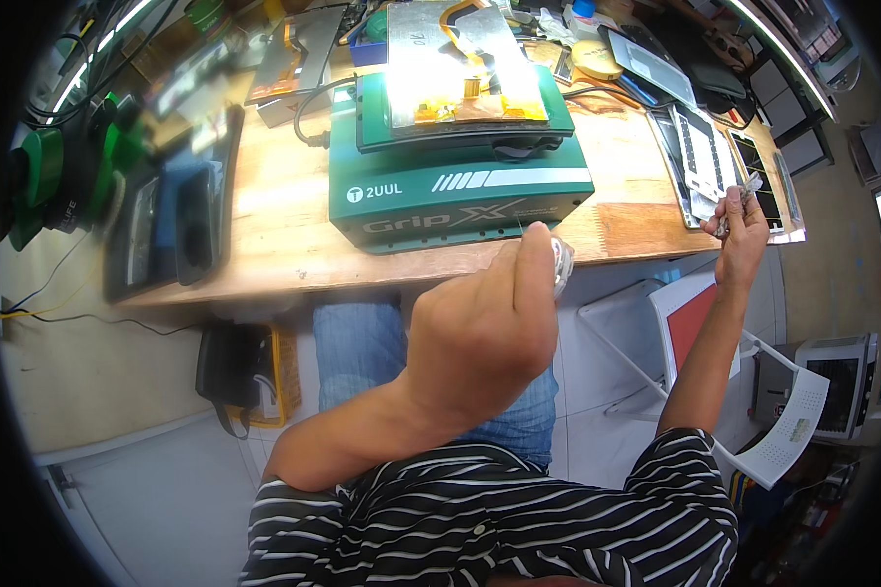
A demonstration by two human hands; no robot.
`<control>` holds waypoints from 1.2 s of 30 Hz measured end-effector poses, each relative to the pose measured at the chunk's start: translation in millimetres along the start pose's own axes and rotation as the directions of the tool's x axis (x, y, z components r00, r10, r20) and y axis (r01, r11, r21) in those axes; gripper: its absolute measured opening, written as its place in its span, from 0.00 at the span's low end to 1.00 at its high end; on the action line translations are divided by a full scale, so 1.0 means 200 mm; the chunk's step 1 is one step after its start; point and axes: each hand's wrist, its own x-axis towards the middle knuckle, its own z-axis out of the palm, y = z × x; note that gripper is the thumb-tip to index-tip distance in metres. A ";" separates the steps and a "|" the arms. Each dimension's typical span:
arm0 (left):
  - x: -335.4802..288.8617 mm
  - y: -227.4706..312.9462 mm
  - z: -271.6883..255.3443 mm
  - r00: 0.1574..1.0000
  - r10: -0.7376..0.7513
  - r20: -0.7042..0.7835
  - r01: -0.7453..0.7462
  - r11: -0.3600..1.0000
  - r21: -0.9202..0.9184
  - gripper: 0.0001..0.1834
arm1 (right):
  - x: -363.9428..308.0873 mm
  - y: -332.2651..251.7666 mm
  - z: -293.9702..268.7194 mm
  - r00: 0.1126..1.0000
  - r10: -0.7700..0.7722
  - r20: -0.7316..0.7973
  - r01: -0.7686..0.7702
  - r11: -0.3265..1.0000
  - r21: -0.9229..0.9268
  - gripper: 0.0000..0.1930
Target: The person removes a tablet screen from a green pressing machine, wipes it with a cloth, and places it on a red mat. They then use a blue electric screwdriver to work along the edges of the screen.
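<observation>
The left hand [485,338], raised near the desk [284,215] edge, pinches a small white object [561,266] in a closed grip, while at three o'clock the right hand [741,227] clutches a small silvery piece [744,194] beside the green machine [455,166] and flat panels [705,147].

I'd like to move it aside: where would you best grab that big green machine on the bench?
Probably the green machine by its two short side walls, hands coming from left and right: its top carries a metal plate and orange ribbon cables, and a black cord leaves its left rear.
</observation>
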 end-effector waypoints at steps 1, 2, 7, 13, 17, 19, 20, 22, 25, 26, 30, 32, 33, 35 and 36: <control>0.00 0.01 0.00 1.000 0.003 0.006 -0.003 1.000 0.005 0.19 | 0.00 0.00 0.00 1.000 0.001 0.000 -0.001 1.000 0.000 0.11; 0.00 0.01 0.00 1.000 0.005 0.019 -0.005 1.000 0.013 0.20 | 0.00 0.00 0.00 1.000 0.018 -0.001 -0.018 1.000 0.016 0.11; -0.02 0.04 -0.01 0.997 0.027 0.077 -0.026 1.000 -0.007 0.20 | -0.01 -0.01 0.01 1.000 0.003 0.011 -0.004 1.000 0.004 0.11; -0.02 0.08 0.05 0.992 0.126 -0.004 -0.126 0.992 -0.014 0.15 | 0.00 -0.01 0.03 1.000 -0.001 0.024 0.001 1.000 0.015 0.11; -0.04 0.14 0.03 0.987 0.081 0.138 -0.075 0.996 -0.048 0.16 | 0.00 -0.01 0.05 1.000 0.000 0.025 0.000 1.000 0.027 0.11; -0.03 0.15 0.04 0.985 0.131 0.114 -0.130 0.991 -0.010 0.15 | 0.00 -0.02 0.05 1.000 -0.001 0.029 0.001 1.000 0.023 0.11; -0.03 0.16 0.05 0.983 0.150 0.101 -0.152 0.988 0.015 0.14 | 0.00 -0.02 0.06 1.000 -0.002 0.030 0.001 1.000 0.022 0.11; -0.03 0.18 0.06 0.979 0.173 0.105 -0.176 0.984 0.023 0.14 | 0.00 -0.03 0.06 0.999 -0.005 0.038 0.004 1.000 0.023 0.11; -0.03 0.22 0.08 0.973 0.213 0.089 -0.217 0.976 0.034 0.13 | 0.00 -0.03 0.07 0.999 -0.008 0.045 0.008 1.000 0.020 0.12; -0.03 0.24 0.09 0.970 0.229 0.080 -0.233 0.972 0.038 0.13 | 0.00 -0.03 0.08 0.999 0.009 0.042 -0.010 0.999 0.032 0.12; -0.05 0.31 0.11 0.967 0.248 0.055 -0.250 0.968 0.022 0.12 | 0.00 -0.04 0.10 0.997 -0.023 0.072 0.021 0.999 0.030 0.12; -0.06 0.34 0.13 0.965 0.260 0.037 -0.261 0.965 0.011 0.13 | 0.00 -0.05 0.11 0.997 -0.010 0.075 0.008 0.999 0.034 0.12; -0.07 0.35 0.14 0.961 0.274 0.049 -0.274 0.962 -0.004 0.13 | -0.01 -0.05 0.12 0.996 -0.026 0.087 0.024 1.000 0.015 0.12; -0.09 0.38 0.14 0.951 0.304 0.049 -0.303 0.953 -0.025 0.14 | -0.01 -0.04 0.13 0.995 -0.010 0.095 0.009 1.000 0.014 0.12; -0.11 0.41 0.14 0.944 0.319 0.090 -0.312 0.946 -0.084 0.13 | 0.00 -0.04 0.12 0.996 -0.027 0.085 0.026 1.000 0.012 0.12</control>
